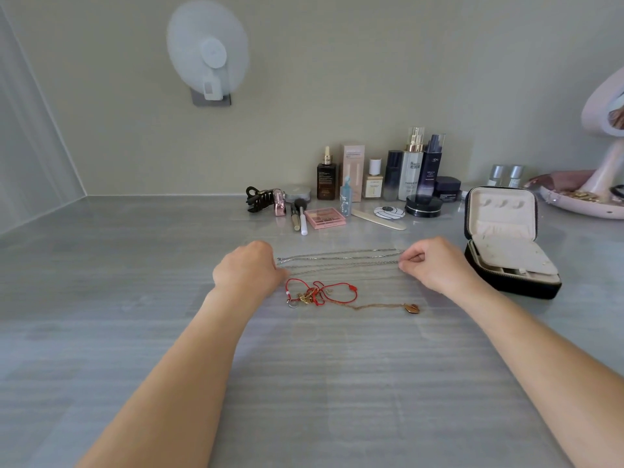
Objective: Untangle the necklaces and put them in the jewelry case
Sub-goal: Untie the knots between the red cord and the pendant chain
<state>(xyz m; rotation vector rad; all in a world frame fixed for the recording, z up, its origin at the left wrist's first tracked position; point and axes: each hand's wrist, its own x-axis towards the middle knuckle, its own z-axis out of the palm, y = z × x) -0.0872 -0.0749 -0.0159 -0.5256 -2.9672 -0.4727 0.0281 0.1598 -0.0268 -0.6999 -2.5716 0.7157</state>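
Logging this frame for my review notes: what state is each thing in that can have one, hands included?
jewelry case: open, lid upright.
silver chains: pulled straight between both hands.
red cord: in a tangle, lying loose, untouched.
gold pendant chain: one end in that tangle, pendant lying free.
left hand: grips the chains' left end.
right hand: pinches their right end.
wall fan: blades blurred, seemingly running.

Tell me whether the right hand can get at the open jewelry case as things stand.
Probably yes. The right hand pinches the silver chains just left of the jewelry case, whose lid stands open, and nothing lies between them, though its grip is occupied.
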